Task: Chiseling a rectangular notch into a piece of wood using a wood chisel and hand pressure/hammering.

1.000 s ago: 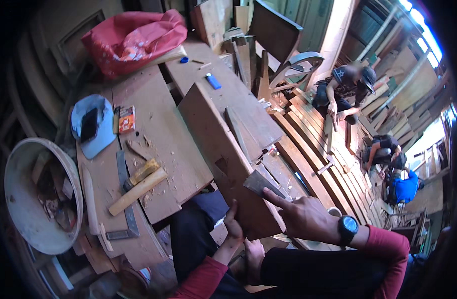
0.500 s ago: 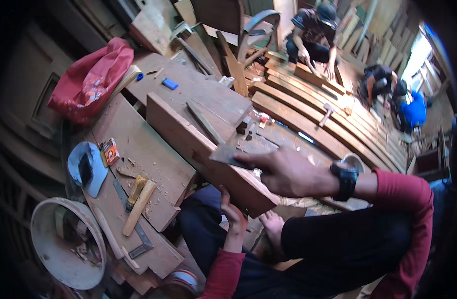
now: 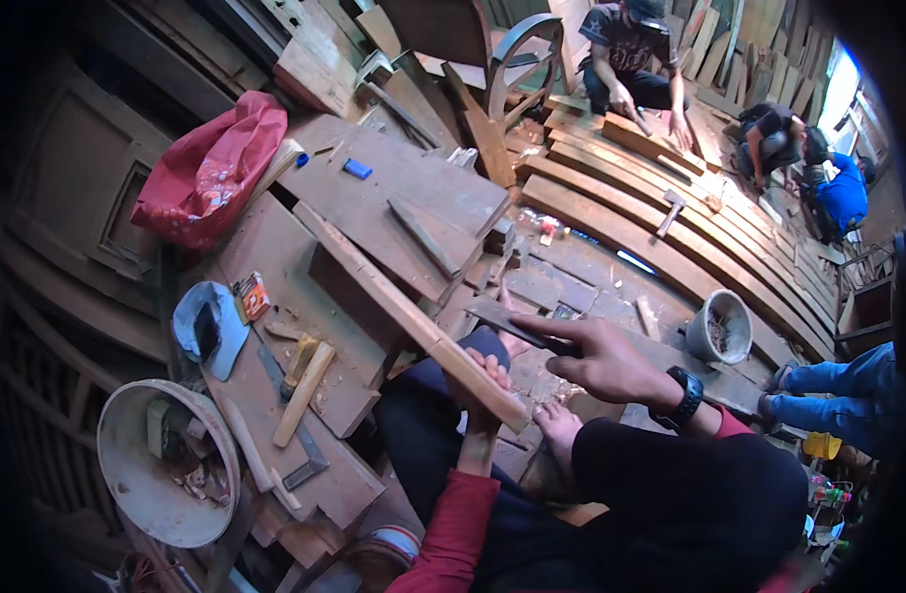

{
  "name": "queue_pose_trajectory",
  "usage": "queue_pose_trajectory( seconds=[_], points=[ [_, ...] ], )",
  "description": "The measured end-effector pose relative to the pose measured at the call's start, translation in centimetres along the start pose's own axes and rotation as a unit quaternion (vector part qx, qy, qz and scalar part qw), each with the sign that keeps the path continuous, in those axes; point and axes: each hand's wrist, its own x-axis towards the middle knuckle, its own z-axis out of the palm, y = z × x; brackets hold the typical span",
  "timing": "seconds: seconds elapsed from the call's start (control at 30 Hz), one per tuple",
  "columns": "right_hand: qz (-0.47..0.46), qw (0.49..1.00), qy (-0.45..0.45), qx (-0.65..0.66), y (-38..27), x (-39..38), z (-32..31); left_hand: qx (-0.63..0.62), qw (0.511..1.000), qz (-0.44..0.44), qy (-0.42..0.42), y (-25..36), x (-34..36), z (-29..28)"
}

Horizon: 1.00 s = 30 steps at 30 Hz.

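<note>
My left hand (image 3: 485, 381) is closed round the near end of a long wooden board (image 3: 413, 321). The board slants up to the far left over the low work surface, its narrow edge turned upward. In my right hand (image 3: 611, 364) is a flat metal blade (image 3: 502, 318), the index finger stretched along it. The blade points left and is held just right of the board, apart from it. Left of the board lie a wooden-handled mallet or hammer (image 3: 305, 392), a metal try square (image 3: 307, 467) and a blue-white cap (image 3: 208, 331).
A white bucket of scraps (image 3: 117, 484) stands at the left, a grey bucket (image 3: 708, 341) at the right. A red bag (image 3: 216, 178), a blue lighter (image 3: 357, 169) and a loose wood strip (image 3: 423, 237) lie farther back. Curved timbers (image 3: 611, 222) and several people occupy the right.
The board has been turned so its narrow edge faces up. My left hand has shifted round its near end. The blade in my right hand has come away from the board. The whole view has shifted.
</note>
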Motion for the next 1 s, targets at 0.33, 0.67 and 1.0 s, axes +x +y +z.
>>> queue_pose_trajectory(
  seconds=[0.33,0.67,1.0],
  points=[
    [0.038,0.993,-0.088,0.068,0.6,-2.1,1.4,-0.026,0.999,-0.031,0.004,-1.7,2.0,4.9],
    [0.124,0.984,-0.123,-0.028,-1.3,-2.6,0.6,-0.061,0.995,-0.076,0.015,-2.1,2.8,2.0],
    [0.101,0.979,-0.138,-0.111,0.2,-3.3,1.9,0.025,0.999,-0.016,-0.024,-2.6,3.6,-1.5]
  ],
)
